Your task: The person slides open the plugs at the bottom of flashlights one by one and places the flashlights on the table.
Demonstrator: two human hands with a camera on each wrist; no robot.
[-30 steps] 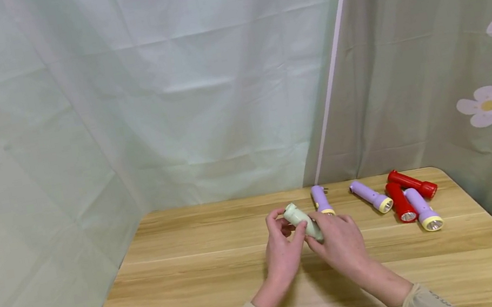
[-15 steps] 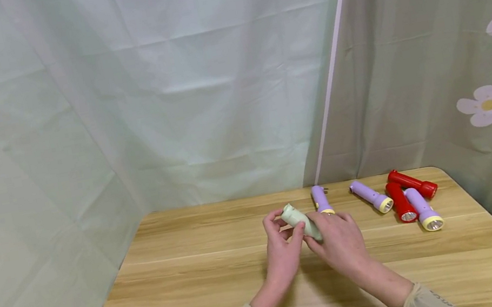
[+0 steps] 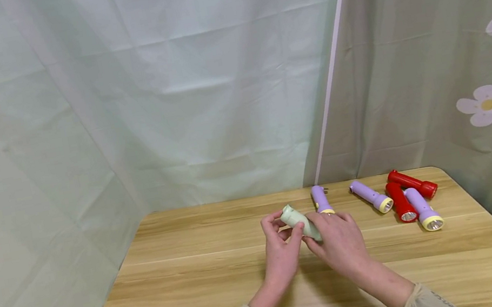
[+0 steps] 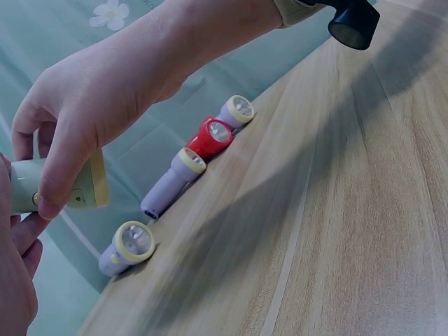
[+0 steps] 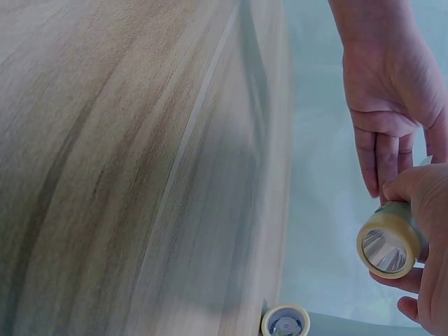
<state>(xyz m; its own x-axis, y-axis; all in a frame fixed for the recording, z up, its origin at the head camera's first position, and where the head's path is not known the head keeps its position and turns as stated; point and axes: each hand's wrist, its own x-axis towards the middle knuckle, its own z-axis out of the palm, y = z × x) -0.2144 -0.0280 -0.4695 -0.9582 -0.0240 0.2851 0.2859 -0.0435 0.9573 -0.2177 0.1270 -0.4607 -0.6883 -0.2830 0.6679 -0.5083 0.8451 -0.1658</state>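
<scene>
A pale green flashlight [image 3: 293, 216] with a yellow lens rim is held tilted above the wooden table [image 3: 190, 284], between both hands. My right hand [image 3: 339, 241] grips it near the lens end, its thumb on the body in the left wrist view. My left hand [image 3: 282, 250] holds the tail end between thumb and fingers. The right wrist view shows the bright reflector of the flashlight [image 5: 386, 252] facing that camera. Most of the right hand's fingers lie hidden behind the body in the head view.
Behind my right hand lies a purple flashlight [image 3: 320, 198]. Farther right rest another purple flashlight [image 3: 368, 194], a red flashlight [image 3: 400, 200], a second red flashlight [image 3: 413, 184] and a further purple flashlight [image 3: 420, 205]. Curtains [image 3: 216, 98] hang behind the table.
The flashlight's tail end and my left hand have shifted slightly left, and the flashlight appears rolled a little. My right hand is almost still. The flashlights on the table have not moved.
</scene>
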